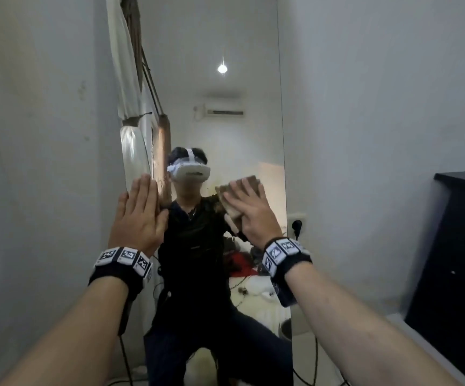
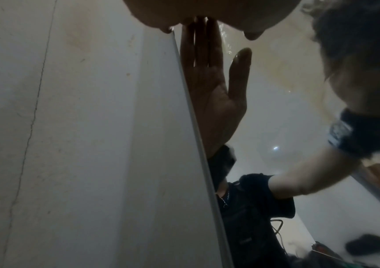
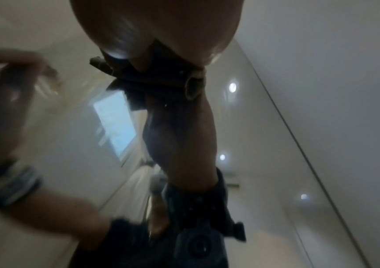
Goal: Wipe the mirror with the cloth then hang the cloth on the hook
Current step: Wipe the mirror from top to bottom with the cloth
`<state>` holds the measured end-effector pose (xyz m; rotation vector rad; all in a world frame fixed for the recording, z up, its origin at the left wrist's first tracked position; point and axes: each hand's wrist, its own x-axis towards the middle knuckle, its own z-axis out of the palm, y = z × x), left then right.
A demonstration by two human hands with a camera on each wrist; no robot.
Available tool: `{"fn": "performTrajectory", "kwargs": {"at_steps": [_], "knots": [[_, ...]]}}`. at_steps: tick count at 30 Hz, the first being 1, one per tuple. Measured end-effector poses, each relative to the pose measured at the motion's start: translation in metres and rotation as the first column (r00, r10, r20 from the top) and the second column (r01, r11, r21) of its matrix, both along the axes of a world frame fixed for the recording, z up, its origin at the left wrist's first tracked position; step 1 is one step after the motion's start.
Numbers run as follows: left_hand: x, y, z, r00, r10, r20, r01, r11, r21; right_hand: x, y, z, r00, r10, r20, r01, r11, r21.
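A tall frameless mirror (image 1: 225, 121) leans on the white wall and reflects me and the room. My left hand (image 1: 139, 210) lies flat, fingers straight and together, on the glass at the mirror's left edge (image 2: 195, 127). My right hand (image 1: 250, 210) presses a folded brown cloth (image 1: 252, 181) against the glass at head height, fingers spread straight over it. In the right wrist view the cloth (image 3: 152, 72) shows dark under the palm (image 3: 156, 27). No hook shows in any view.
A black cabinet (image 1: 459, 246) stands close on the right. A wall socket with a plug (image 1: 297, 224) sits just right of the mirror. Cables (image 1: 309, 366) trail on the floor at its foot. Bare white wall (image 1: 44, 162) runs along the left.
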<state>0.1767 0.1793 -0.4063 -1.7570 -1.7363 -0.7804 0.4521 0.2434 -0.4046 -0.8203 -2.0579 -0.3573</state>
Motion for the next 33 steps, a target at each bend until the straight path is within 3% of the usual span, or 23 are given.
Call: {"fn": "performTrajectory", "kwargs": {"at_steps": [7, 10, 13, 15, 17, 20, 23, 25, 29, 33], "knots": [[0.005, -0.002, -0.001, 0.999, -0.014, 0.040, 0.014, 1.000, -0.002, 0.026, -0.051, -0.149, 0.995, 0.050, 0.086, -0.036, 0.988, -0.149], [0.007, -0.005, -0.001, 0.999, -0.019, 0.045, 0.019, 1.000, 0.013, 0.038, -0.068, -0.182, 0.991, 0.089, 0.100, -0.067, 0.978, -0.198], [0.007, -0.005, -0.003, 0.999, -0.030, 0.045, 0.029, 0.999, 0.028, 0.043, -0.084, -0.141, 0.990, 0.045, -0.135, -0.076, 0.970, -0.232], [0.006, -0.004, -0.002, 0.999, -0.027, 0.045, 0.026, 0.999, 0.031, 0.044, -0.084, -0.077, 0.942, 0.030, -0.335, -0.082, 0.986, -0.142], [0.005, -0.004, -0.002, 0.999, -0.027, 0.039, 0.026, 0.999, 0.032, 0.048, -0.070, -0.003, 0.909, -0.006, -0.416, 0.005, 1.000, -0.004], [0.005, -0.004, -0.002, 0.998, -0.047, 0.044, 0.046, 0.998, 0.042, 0.056, -0.029, 0.089, 0.918, -0.107, -0.381, 0.172, 0.975, 0.142], [0.007, -0.003, -0.003, 0.996, -0.069, 0.055, 0.065, 0.994, 0.084, 0.055, -0.001, 0.110, 0.955, -0.236, -0.182, 0.252, 0.965, 0.071], [0.007, -0.003, -0.003, 0.997, -0.065, 0.050, 0.060, 0.994, 0.089, 0.053, 0.007, 0.073, 0.975, -0.207, -0.086, 0.206, 0.978, -0.028], [0.006, 0.000, -0.004, 0.996, -0.068, 0.064, 0.061, 0.993, 0.100, 0.055, -0.009, -0.048, 0.978, -0.150, -0.144, 0.128, 0.980, -0.151], [0.004, 0.000, -0.005, 0.998, -0.054, 0.033, 0.050, 0.994, 0.093, 0.063, -0.044, -0.158, 0.975, -0.185, -0.120, 0.162, 0.971, -0.175]]}}
